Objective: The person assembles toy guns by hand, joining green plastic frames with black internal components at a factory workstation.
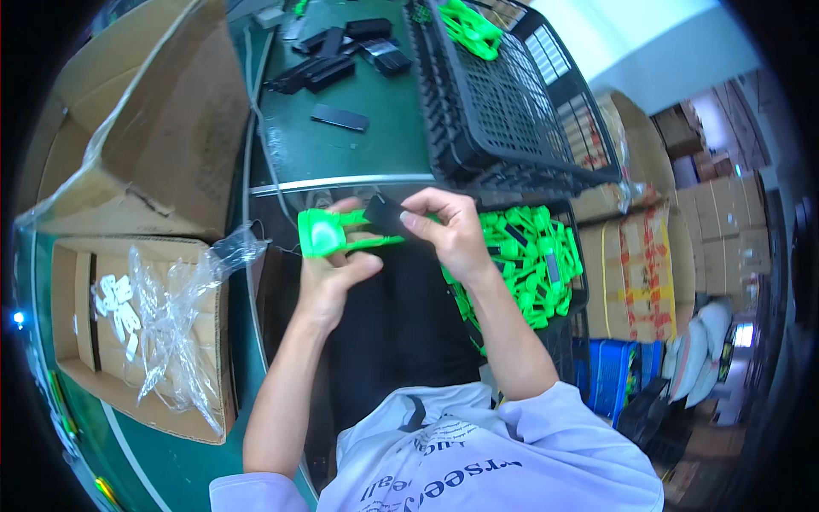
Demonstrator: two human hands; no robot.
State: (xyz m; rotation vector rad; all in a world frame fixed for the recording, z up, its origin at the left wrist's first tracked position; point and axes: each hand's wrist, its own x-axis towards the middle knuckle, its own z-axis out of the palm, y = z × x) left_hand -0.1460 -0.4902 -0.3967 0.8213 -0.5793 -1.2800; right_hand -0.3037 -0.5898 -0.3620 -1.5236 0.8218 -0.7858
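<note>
My left hand (328, 273) holds a bright green plastic part (328, 232) with a flat square head on its left end. My right hand (448, 230) pinches a small flat black piece (388, 213) against the green part's right end. Both hands are raised just below the front edge of the green worktable (358, 158). Under my right hand, a crate (578, 294) is filled with several more green parts (525, 256), some with black pieces fitted.
A black plastic basket (503, 102) with a few green parts stands on the table's right side. Several loose black pieces (328, 64) lie at the table's back. At left sit an open cardboard box (72, 333) with white parts and clear bags, and a bigger carton (162, 128).
</note>
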